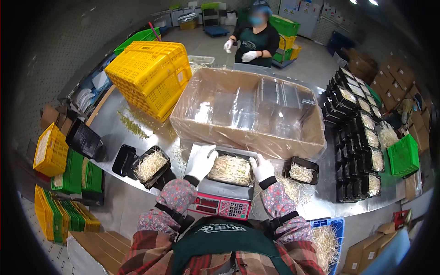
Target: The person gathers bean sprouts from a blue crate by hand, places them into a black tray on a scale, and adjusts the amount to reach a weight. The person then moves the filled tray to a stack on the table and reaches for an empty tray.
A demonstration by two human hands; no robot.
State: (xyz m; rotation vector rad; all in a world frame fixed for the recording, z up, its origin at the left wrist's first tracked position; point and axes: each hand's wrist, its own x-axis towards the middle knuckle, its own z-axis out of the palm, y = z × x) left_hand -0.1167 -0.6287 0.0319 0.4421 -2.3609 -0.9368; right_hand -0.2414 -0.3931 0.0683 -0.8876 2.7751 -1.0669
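A black plastic tray of bean sprouts (230,170) rests on the weighing plate of a red-fronted digital scale (220,207). My left hand (201,163), in a white glove, grips the tray's left edge. On the opposite side my right hand (262,168), also gloved, holds the right edge with bent fingers. Left of the scale, another filled black tray (151,167) sits tilted beside a stack of black trays (124,160). To the right stands a partly filled tray (303,171), with loose sprouts (293,191) scattered on the metal table.
A large carton lined with plastic (247,131) holds clear lids behind the scale. Yellow crates (149,78) are stacked at the back left. Stacked filled trays (360,146) line the right side. A blue basket of sprouts (328,245) stands near my right side. Across the table is a co-worker (256,39).
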